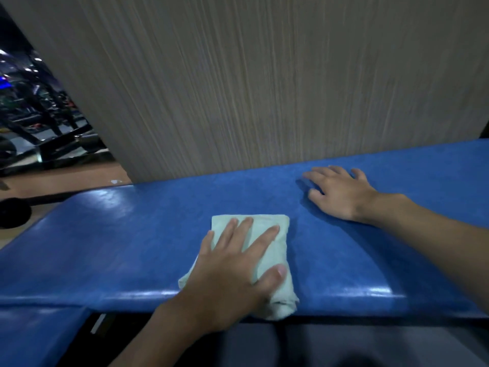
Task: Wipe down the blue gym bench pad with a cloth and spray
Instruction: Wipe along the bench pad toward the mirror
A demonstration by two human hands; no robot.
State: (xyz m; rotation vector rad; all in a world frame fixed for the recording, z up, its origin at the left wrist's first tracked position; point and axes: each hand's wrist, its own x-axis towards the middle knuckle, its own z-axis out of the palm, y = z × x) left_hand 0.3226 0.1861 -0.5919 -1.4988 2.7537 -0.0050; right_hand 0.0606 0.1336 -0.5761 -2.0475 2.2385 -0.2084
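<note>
Cloth: folded cloth (275, 252) lies on the blue bench pad (132, 234), at its near edge.
Left hand (230, 274): flat, fingers straight, pressing the cloth.
Right hand (341, 194): flat on pad, grasping nothing.
Handling: soft, light, likely to bunch; press mid-cloth.

Left hand (232, 266) flat, fingers spread, palm down; right hand (341, 192) flat, arm outstretched

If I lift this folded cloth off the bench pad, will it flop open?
Probably floppy: the cloth droops over the front edge of the bench pad. Likely light, being thin folded fabric. Pushed, it should slide, lying flat under the left hand on a glossy surface.
</note>
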